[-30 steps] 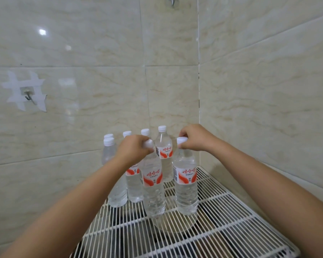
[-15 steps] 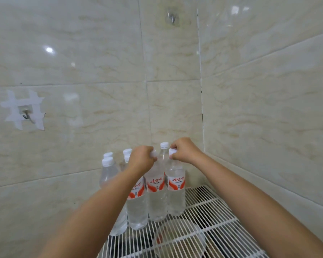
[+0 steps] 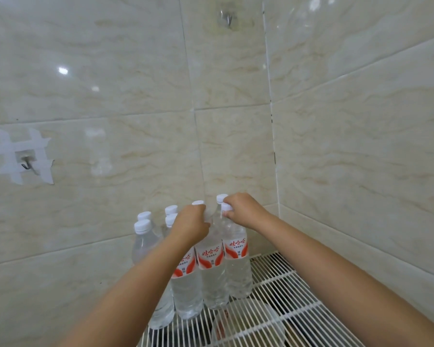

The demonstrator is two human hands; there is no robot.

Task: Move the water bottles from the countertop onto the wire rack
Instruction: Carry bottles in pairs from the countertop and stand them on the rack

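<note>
Two hands hold bottle tops. The left hand (image 3: 189, 222) and right hand (image 3: 243, 209) each grip a water bottle (image 3: 236, 259) standing on the wire rack (image 3: 286, 296).

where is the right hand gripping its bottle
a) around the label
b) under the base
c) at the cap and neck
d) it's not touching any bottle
c: the right hand pinches the white cap and neck of the rightmost bottle, which stands upright on the wire rack; the label below is uncovered.

Clear white-capped water bottles (image 3: 212, 266), upright, clustered on wire rack (image 3: 286, 296), apparently touching
</note>
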